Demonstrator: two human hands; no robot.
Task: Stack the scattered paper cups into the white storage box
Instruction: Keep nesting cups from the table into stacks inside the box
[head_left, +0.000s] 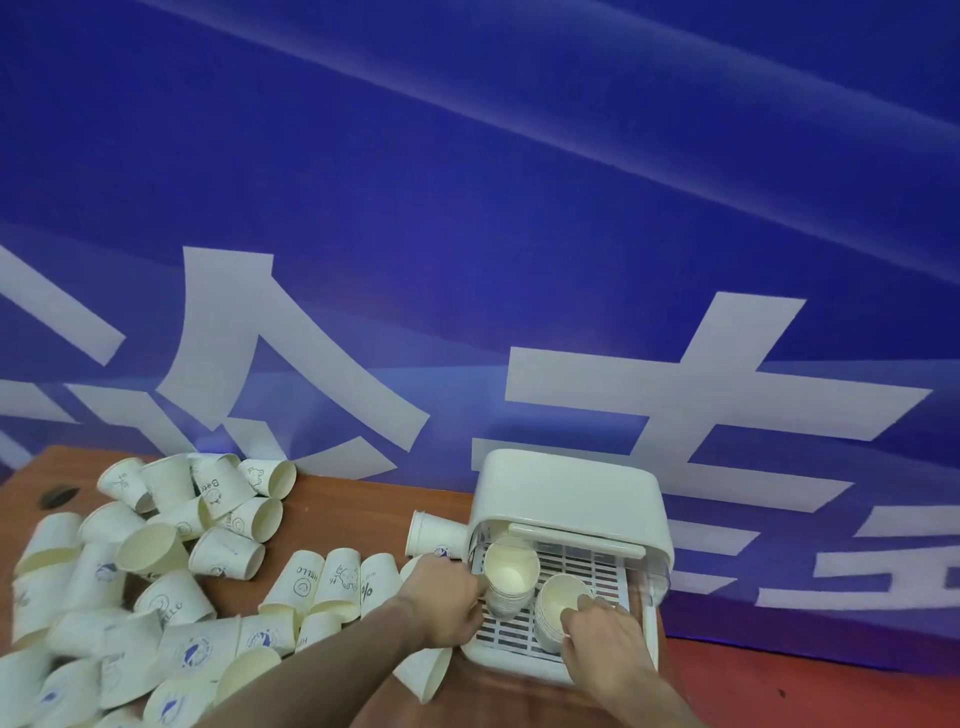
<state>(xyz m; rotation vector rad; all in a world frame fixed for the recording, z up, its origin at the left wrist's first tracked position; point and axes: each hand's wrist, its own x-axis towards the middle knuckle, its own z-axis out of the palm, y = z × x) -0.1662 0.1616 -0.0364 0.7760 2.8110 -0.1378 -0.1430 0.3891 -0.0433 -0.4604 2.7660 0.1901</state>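
Observation:
The white storage box (571, 493) stands at the table's right end, its front open over a slotted tray (597, 571). Two stacks of paper cups stand upright on that tray. My left hand (441, 597) grips the left stack (511, 577) from its left side. My right hand (602, 639) holds the right stack (558, 608), with fingers over its rim. Several loose white paper cups (156, 571) with blue prints lie scattered and tipped across the left half of the table.
The brown wooden table (353, 509) runs up against a blue banner (467, 208) with large white characters. One cup (431, 535) lies on its side against the box's left wall. A red floor (805, 696) shows at lower right. A dark hole (57, 496) sits at the table's far left.

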